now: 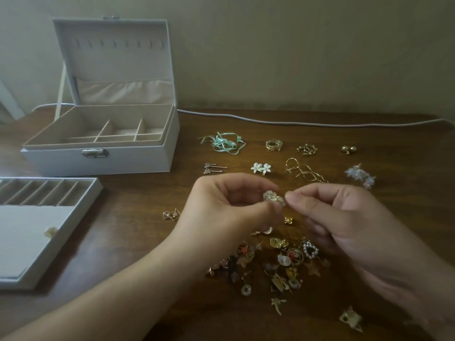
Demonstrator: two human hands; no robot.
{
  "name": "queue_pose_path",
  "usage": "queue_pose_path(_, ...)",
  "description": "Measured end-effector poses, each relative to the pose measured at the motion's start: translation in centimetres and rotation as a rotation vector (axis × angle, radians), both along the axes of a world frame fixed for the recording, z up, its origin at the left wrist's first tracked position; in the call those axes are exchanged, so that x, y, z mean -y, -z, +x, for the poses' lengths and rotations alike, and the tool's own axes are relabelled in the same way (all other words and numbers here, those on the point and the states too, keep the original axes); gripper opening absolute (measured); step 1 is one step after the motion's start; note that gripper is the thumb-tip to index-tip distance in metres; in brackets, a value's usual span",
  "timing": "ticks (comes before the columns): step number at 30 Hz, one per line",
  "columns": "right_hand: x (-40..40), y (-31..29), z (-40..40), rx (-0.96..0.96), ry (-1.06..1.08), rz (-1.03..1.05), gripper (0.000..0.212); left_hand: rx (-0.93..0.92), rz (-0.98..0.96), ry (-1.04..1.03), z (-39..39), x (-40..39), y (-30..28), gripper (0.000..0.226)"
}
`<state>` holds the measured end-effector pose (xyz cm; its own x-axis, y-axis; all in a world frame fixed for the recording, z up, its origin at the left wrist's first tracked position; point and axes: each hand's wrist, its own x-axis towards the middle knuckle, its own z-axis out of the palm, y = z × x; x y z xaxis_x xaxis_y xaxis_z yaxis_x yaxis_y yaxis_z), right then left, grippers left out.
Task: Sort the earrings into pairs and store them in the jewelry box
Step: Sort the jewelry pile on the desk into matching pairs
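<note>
My left hand and my right hand meet above the table's middle, and both pinch a small gold and white earring between their fingertips. Below them lies a mixed heap of earrings. Beyond the hands, sorted pairs lie in rows: mint ribbon earrings, white flower studs, gold hoops, gold rings, pearl studs. The white jewelry box stands open at the back left, its compartments empty as far as I can see.
The box's removable tray lies at the left edge with one small earring on its flat part. A grey cable runs along the table's back edge by the wall. Loose earrings lie at front right and left of my hands.
</note>
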<state>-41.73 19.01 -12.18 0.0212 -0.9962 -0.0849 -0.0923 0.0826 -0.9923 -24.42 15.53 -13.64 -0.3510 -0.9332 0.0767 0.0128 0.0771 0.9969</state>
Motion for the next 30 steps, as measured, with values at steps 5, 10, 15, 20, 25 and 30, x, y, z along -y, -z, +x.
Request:
queue_pose_path(5, 0.0, -0.7, -1.1, 0.014, 0.063, -0.114, 0.029, 0.406, -0.232, -0.254, 3.2, 4.1, 0.7, 0.013)
queue_pose_path(10, 0.3, -0.7, -2.1, -0.03, 0.034, -0.164, 0.045, 0.851, -0.413, -0.364, 4.6, 6.6, 1.8, 0.015)
queue_pose_path(15, 0.3, -0.4, -2.5, -0.065, -0.007, -0.22, 0.048, 1.01, -0.526, -0.245, 4.2, 6.9, 2.3, 0.022)
queue_pose_path(20, 0.3, -0.3, -2.3, -0.113, -0.004, -0.28, 0.023, 1.075, -0.626, -0.216, 4.8, 7.3, 2.8, 0.025)
queue_pose_path(25, 0.7, 0.5, -2.8, -0.461, 0.003, -0.417, 0.02, 1.158, -0.679, -0.175, 4.9, 6.9, 2.8, 0.035)
queue_pose_path(30, 1.5, 1.6, -3.4, -0.787, -0.008, -0.425, 0.017, 1.145, -0.669, -0.179, 5.1, 6.7, 2.6, 0.034)
